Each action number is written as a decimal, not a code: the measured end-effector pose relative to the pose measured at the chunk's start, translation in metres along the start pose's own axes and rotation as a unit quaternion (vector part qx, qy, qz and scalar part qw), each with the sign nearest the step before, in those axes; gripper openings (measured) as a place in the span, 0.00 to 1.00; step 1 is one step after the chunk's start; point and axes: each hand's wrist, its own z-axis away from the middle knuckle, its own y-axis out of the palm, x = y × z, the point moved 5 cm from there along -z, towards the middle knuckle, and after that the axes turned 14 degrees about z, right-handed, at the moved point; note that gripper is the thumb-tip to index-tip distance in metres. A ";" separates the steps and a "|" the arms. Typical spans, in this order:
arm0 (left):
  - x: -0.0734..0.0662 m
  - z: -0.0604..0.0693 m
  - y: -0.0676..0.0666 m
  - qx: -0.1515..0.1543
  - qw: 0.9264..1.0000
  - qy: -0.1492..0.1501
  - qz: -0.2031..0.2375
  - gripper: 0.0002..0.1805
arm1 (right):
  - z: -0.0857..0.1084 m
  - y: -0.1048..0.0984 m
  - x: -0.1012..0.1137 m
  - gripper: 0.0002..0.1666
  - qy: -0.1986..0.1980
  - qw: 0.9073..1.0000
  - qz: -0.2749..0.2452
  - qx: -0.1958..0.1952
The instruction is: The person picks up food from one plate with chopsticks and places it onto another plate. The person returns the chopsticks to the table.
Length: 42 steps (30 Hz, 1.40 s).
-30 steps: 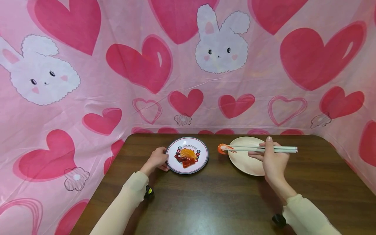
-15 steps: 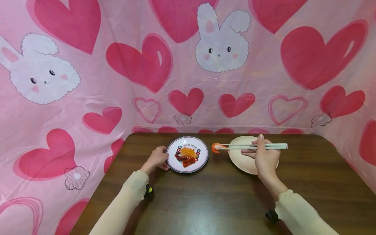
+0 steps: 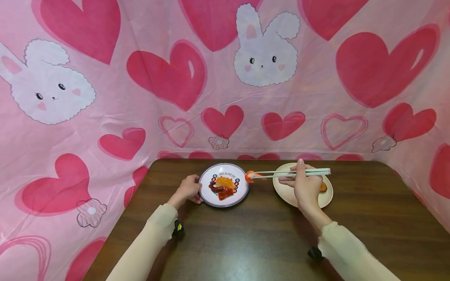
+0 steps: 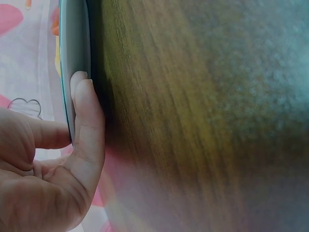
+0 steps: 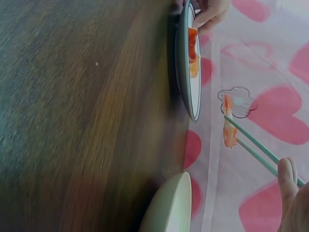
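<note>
Pinching a shrimp (image 3: 250, 176) between the tips of pale green chopsticks (image 3: 320, 171), the right hand (image 3: 306, 189) works from over a cream plate (image 3: 283, 191), the sticks held in thumb and fingers. From the head, the shrimp overlaps the rim of the printed plate (image 3: 208, 197) between two and three o'clock; the right wrist view shows it in the air, apart from that plate. The left hand (image 3: 190, 189) grips the printed plate's edge at nine o'clock, and the left wrist view alone shows how: thumb (image 4: 50, 134) at the rim, fingers (image 4: 89, 116) against the underside.

The head view lays out the food: an orange slice (image 3: 225, 182) at the printed plate's centre, a red piece (image 3: 225, 194) toward six, a dark red-brown piece (image 3: 216, 189) toward eight. At three o'clock on the cream plate sits a brownish-orange piece (image 3: 323, 187), partly behind the right hand; the right wrist view does not show it.

Both plates are toward the twelve o'clock edge of a dark wood-grain table (image 3: 253, 234). Beyond hangs pink cloth (image 3: 225, 93) printed with hearts (image 3: 222, 121) and rabbit heads (image 3: 265, 64), at ten and just past twelve.
</note>
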 end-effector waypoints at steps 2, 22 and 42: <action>0.000 0.000 0.000 0.000 1.000 -0.001 0.001 0.25 | 0.000 0.003 0.000 0.30 0.002 1.000 0.000 0.001; 0.000 0.001 0.000 0.001 1.000 -0.007 0.001 0.25 | -0.006 0.035 -0.006 0.27 0.007 0.994 0.090 0.065; -0.001 0.001 0.001 -0.001 1.000 0.001 0.001 0.25 | -0.008 0.050 -0.010 0.28 0.032 0.986 0.099 0.134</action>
